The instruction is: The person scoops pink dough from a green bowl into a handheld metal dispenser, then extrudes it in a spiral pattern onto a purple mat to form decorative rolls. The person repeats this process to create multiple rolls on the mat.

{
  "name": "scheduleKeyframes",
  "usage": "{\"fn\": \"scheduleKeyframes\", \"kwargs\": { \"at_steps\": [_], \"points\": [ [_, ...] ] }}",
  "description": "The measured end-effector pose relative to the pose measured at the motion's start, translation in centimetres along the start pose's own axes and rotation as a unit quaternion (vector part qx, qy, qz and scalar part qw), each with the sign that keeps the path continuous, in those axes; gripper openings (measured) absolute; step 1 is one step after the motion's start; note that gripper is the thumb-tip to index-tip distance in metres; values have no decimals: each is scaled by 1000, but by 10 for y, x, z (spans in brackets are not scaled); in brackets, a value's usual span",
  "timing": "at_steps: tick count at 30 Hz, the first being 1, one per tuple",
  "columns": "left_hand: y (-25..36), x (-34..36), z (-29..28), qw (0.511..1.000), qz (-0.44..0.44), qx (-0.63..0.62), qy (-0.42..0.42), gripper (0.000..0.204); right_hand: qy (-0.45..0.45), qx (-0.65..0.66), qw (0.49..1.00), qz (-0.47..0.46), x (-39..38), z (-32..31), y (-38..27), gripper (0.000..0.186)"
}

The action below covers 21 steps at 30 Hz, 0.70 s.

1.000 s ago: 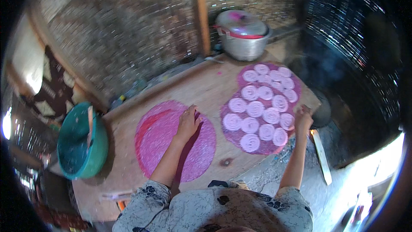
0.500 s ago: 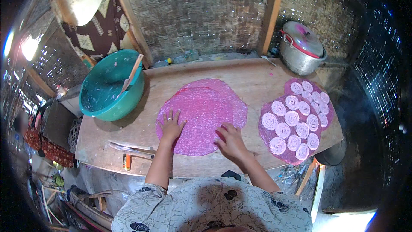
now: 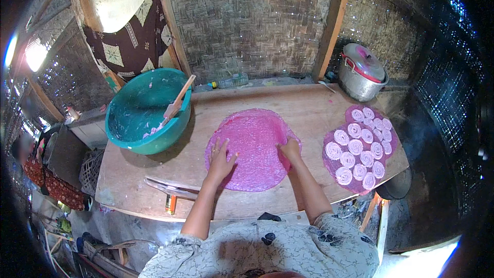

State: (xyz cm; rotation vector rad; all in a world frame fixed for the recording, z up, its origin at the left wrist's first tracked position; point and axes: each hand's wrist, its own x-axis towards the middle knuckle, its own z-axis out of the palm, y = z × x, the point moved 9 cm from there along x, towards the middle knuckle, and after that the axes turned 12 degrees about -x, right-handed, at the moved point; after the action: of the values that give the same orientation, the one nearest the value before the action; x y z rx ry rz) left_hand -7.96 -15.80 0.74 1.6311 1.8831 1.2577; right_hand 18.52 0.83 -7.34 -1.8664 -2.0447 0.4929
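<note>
Layered round pink sheets (image 3: 249, 167) lie in the middle of the wooden table (image 3: 257, 98). My left hand (image 3: 220, 160) rests on their left side with fingers spread. My right hand (image 3: 289, 149) is at the right edge, fingers curled onto the sheet, which is slightly rucked there. To the right, purple sheets carry several pale pink spiral discs (image 3: 355, 146). A teal basin (image 3: 136, 136) at left holds pink residue and a wooden-handled spatula (image 3: 182, 90). Long metal tongs or similar tools (image 3: 172, 185) lie near the front, by a small orange cylinder (image 3: 171, 203).
A lidded metal pot (image 3: 360, 82) stands at the back-right corner; a plastic bottle (image 3: 229, 81) lies behind the table. Patterned brown cloth (image 3: 134, 41) hangs on the woven wall. A person in red patterned clothing (image 3: 36, 175) is at far left. A dark pan (image 3: 395, 190) sits below the table's right end.
My right hand has come from beside the discs to the central sheets and now sits at their right edge. The sheets there look more evenly stacked. The view has shifted.
</note>
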Motion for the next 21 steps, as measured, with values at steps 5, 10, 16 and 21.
{"fn": "scheduleKeyframes", "kwargs": {
  "at_steps": [5, 10, 16, 21],
  "points": [
    [58, -34, -102, 992, 97, -53, 67, 23, 27, -40, 998, 38, 47, -17, 22, 66],
    [32, -85, -227, 974, 81, -10, 211, 7, 124, -239, 963, 33, 12, -53, -45, 78],
    [-55, -163, -294, 971, -132, 95, 173, 19, 57, -201, 978, 23, 39, -6, -38, 77],
    [-101, -217, -264, 956, -248, -103, 114, 17, 94, -244, 964, -38, -7, 28, -75, 72]
  ]
}}
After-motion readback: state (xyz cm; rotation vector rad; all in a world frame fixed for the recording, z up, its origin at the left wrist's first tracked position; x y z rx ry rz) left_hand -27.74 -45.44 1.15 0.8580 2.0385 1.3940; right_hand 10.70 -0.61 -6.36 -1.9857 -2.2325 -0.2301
